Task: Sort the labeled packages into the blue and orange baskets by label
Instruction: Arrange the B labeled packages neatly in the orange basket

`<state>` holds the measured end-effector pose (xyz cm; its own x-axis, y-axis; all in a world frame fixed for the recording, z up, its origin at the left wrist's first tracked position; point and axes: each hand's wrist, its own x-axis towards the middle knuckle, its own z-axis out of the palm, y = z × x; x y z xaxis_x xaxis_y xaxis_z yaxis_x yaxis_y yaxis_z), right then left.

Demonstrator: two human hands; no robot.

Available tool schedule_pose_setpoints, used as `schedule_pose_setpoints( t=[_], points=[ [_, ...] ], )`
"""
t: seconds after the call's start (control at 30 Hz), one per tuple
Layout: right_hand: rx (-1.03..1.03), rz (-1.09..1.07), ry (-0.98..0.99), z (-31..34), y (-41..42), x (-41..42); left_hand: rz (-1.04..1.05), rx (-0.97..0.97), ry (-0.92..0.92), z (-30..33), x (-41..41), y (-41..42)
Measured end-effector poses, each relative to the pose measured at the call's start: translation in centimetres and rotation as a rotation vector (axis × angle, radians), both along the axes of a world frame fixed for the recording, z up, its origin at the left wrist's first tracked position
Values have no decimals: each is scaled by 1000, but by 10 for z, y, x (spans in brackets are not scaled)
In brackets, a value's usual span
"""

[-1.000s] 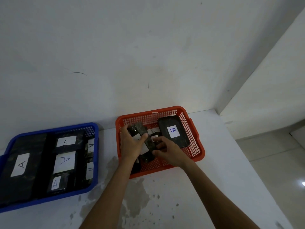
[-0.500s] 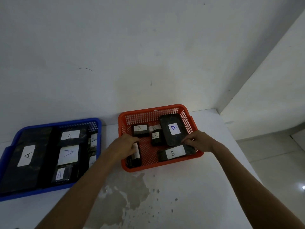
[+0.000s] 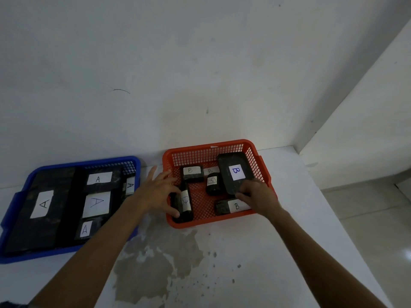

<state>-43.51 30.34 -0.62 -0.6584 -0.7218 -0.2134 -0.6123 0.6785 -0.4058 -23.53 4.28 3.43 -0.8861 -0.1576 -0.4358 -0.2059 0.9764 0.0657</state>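
The B packages are all down inside your orange basket [image 3: 213, 151]: a big flat dark slab [image 3: 235, 172] with a blue B leaning at the far right corner, a small block [image 3: 191, 173] at the back, a stubby one [image 3: 214, 183] mid-floor, a long bar [image 3: 232, 206] along the near wall, and a long bar [image 3: 183, 202] down the left wall. A white B label also peeks out between the small block and the slab.

Your left hand [image 3: 159, 192] straddles the basket's left rim, fingers spread wide, thumb and fingertips resting on that left bar, touching it but not wrapped round it. Your right hand [image 3: 255, 196] sits curled over the near right corner, fingertips on the slab's near edge and the knuckles covering the end of the near bar; whether it is pinching either one, I cannot tell.

This looks like the tidying stage, nudging packages flat. The blue basket [image 3: 24, 190], well to the left, is packed with dark packages carrying white A labels, and no loose package shows on the table [image 3: 289, 218]. So the sort looks nearly finished, and the next move likely calls only for settling those pieces and lifting both hands clear.

The packages look glossy, wrapped in dark film, with paper labels. Both baskets are mesh plastic; the white tabletop is stained and worn in front of you.
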Motion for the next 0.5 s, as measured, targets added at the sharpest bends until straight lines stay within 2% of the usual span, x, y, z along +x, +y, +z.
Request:
schedule_pose_setpoints(
  t=[0.17,0.27,0.37,0.5],
  points=[
    [-155,143,-391,12,-46,59,75,-22,161,-15,10,-17],
    [-155,128,-464,6,-74,90,126,-55,271,-24,12,-12],
    [-146,114,-497,-6,-89,105,264,-26,375,-32,8,3],
    [-156,5,-412,-11,-84,103,366,99,467,-39,7,6]
  ],
)
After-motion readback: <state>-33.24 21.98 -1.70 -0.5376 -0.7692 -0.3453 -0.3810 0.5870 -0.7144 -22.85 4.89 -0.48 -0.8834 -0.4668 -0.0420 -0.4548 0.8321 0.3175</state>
